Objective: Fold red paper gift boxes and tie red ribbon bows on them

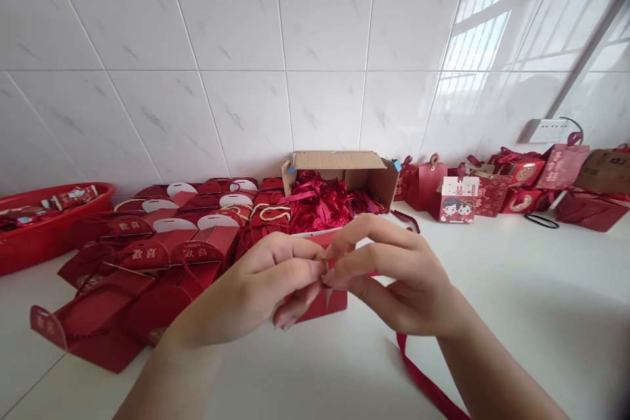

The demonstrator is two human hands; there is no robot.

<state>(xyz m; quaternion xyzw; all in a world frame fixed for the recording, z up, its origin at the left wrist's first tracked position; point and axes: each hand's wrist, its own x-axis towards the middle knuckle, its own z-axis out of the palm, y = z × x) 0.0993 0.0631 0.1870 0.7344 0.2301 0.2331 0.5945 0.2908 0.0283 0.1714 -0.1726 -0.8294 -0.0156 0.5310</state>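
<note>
A small red gift box (332,302) stands on the white table, mostly hidden behind my hands. Over its top, my left hand (268,289) is closed in a pinch, its lower fingers in front of the box. What it pinches is covered by the fingers. My right hand (394,275) meets it there, thumb and fingertips pressed together on what looks like the end of a red ribbon. From beneath this hand the red ribbon (423,380) trails down toward the front edge of the view.
Many red boxes (167,249) crowd the left. A red basin (29,249) holds wrapped packets. Behind, a cardboard box (339,161) lies open with a heap of red ribbons (319,203). Red gift bags and boxes (497,190) line the tiled wall at right, below a power strip (546,130).
</note>
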